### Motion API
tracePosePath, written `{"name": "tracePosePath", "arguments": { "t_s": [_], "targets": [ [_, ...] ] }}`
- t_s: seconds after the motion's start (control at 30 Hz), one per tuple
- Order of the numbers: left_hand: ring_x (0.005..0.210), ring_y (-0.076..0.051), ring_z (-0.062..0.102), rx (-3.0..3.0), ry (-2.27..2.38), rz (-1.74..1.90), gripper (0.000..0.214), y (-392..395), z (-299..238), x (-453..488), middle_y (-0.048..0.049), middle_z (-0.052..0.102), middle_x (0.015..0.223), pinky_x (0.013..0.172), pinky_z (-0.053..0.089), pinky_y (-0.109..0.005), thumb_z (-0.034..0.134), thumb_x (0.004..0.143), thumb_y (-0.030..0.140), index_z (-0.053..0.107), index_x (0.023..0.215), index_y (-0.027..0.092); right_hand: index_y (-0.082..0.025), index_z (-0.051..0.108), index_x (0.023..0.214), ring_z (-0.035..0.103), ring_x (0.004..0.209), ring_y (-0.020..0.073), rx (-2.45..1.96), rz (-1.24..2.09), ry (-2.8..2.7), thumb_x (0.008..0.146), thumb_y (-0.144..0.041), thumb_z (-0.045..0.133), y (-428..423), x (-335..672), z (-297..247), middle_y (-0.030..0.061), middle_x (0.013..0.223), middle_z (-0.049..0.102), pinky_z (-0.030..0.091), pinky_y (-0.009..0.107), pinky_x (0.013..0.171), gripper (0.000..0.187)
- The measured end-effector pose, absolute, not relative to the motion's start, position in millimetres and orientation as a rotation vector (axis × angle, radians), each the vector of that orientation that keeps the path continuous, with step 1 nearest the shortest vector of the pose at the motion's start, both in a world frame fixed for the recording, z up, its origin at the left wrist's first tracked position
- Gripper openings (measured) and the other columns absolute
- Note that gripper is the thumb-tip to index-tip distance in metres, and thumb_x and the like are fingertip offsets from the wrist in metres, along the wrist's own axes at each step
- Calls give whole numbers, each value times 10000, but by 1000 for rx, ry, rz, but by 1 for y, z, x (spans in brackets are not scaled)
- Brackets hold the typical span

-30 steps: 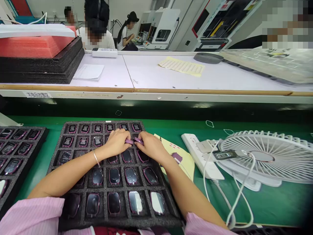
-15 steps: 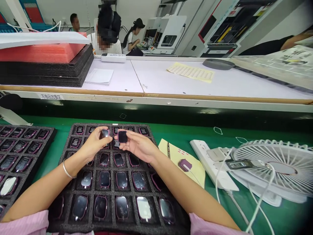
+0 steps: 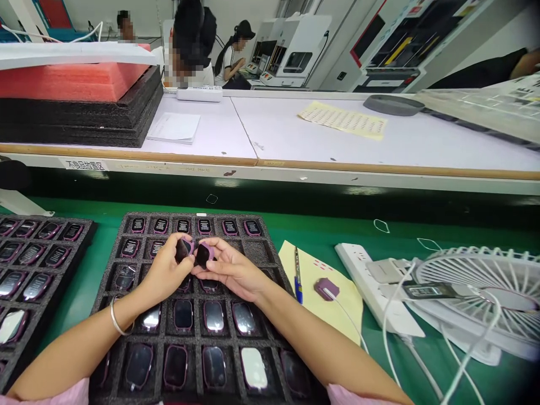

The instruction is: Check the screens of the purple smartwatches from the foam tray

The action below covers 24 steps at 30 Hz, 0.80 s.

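Above the middle of a black foam tray (image 3: 197,333), my two hands are close together. My left hand (image 3: 171,264) is closed on a purple-framed smartwatch body (image 3: 184,249) with a dark face. Between the thumb and fingers of my right hand (image 3: 230,264) is a second smartwatch body (image 3: 204,255), tilted, its purple side showing. The two watches nearly meet; I cannot tell if they touch. Several more watch bodies lie face up in the tray's compartments, some with lit white text, others dark. My forearms and hands hide part of the tray.
Left stands another foam tray (image 3: 84,236) of watches. On the right are yellow paper (image 3: 337,275), a pen (image 3: 297,275), a purple block with a cable (image 3: 326,288), a power strip (image 3: 371,287) and a white fan (image 3: 485,281). A shelf (image 3: 236,129) crosses behind; people sit beyond.
Both hands have come lower and nearer each other, and the watches in them are now tilted. The upper-row watches of the tray show more fully. The view has shifted slightly.
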<state>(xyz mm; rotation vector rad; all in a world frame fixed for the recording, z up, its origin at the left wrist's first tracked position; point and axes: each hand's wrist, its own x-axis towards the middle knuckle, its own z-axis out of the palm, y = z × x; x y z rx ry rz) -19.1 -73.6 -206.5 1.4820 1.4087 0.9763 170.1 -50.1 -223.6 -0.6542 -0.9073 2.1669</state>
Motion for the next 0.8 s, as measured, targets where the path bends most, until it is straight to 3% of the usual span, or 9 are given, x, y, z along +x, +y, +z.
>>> {"name": "tracePosePath", "arguments": {
  "t_s": [0.27,0.57,0.8],
  "targets": [
    [1195,-247,574,1503,1407,1032,376,-77,-212,-20,-79,630,1201,909,499,-351,607,842,245,524,1207,207,-198,556,1234,760,743,159,-565,2196,-952,786,-291,890,-50,169,-228,14,966,689,602,235,685,567],
    [982,-197,627,1494,1429,1031,393,-78,-206,-19,-46,656,1048,883,486,-342,573,822,212,537,1212,200,-174,541,1286,740,781,157,-514,2191,-918,839,-341,851,-50,169,-229,40,884,732,569,246,733,569],
    [880,-183,611,1520,1510,1036,371,-79,-199,-18,-42,649,1020,817,477,-325,571,815,257,566,1181,201,-190,557,1296,735,780,159,-474,2206,-908,833,-337,856,-51,168,-228,34,949,713,562,254,718,570]
  ]
}}
